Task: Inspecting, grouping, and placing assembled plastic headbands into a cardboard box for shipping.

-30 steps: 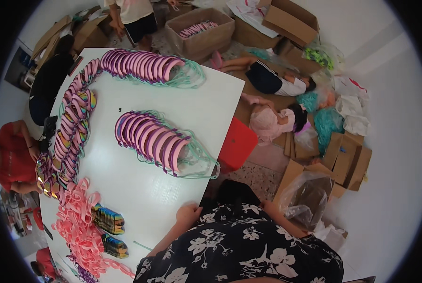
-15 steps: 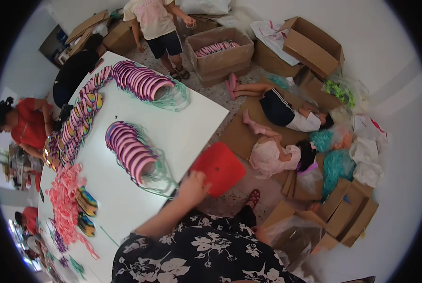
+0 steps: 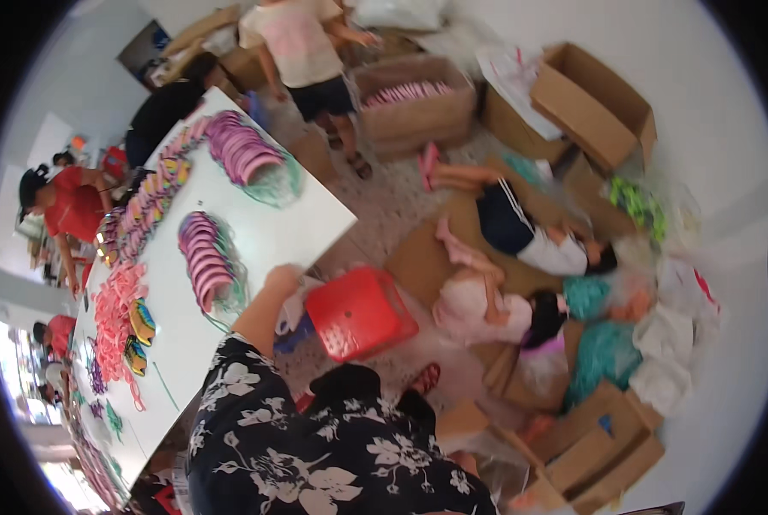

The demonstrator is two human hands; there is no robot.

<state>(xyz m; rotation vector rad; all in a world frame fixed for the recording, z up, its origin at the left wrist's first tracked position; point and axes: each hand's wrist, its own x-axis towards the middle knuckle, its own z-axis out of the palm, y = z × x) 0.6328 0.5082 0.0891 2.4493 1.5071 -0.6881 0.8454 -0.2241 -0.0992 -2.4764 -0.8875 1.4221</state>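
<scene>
My left hand [image 3: 284,280] is at the near edge of the white table [image 3: 307,225], just beside a red plastic stool [image 3: 358,313]. It is smeared by motion, so its fingers do not show clearly and I see nothing held. On the table, the nearest thing to it is a fanned row of pink and purple headband-like curved pieces [image 3: 204,257] with green cords. A similar row [image 3: 242,153] lies farther back. A bit of skin that looks like my right hand [image 3: 465,462] shows low, by a carton with clear plastic; its fingers are hidden.
Pink straps [image 3: 118,300] and more curved pieces line the table's left side. Two people lie on flattened cardboard [image 3: 410,257] at the right. Another person stands near a carton [image 3: 414,120] of pink pieces. Open boxes [image 3: 590,103] and teal bags [image 3: 603,356] crowd the wall.
My view has shifted and turned. My left hand has moved left, from over the red stool to the table's edge. The stool's whole seat now shows.
</scene>
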